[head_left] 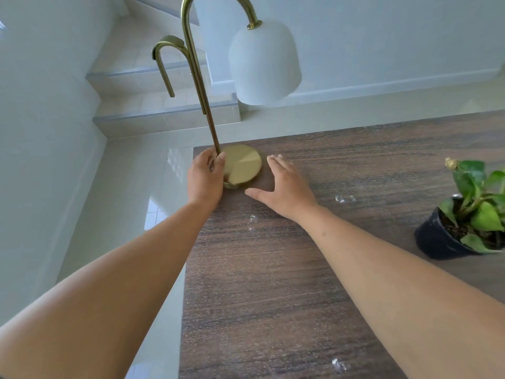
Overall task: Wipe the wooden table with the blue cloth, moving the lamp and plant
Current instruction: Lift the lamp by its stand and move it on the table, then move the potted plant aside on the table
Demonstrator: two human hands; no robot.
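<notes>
The left hand (205,178) is curled round the foot of the lamp (240,166) stem at the table's (273,283) far left corner, apparently to steady it for a move. The right hand (284,184) is spread flat, fingers apart, just beside the round base. The stem stands upright, its long axis vertical, and the shade (263,62) is turned down to the right. The plant (464,214) stands well apart; no blue cloth is seen.

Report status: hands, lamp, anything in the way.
Left hand grips lamp stem at base. Right hand open beside base, fingers on table. Plant far right; blue cloth not in view.
</notes>
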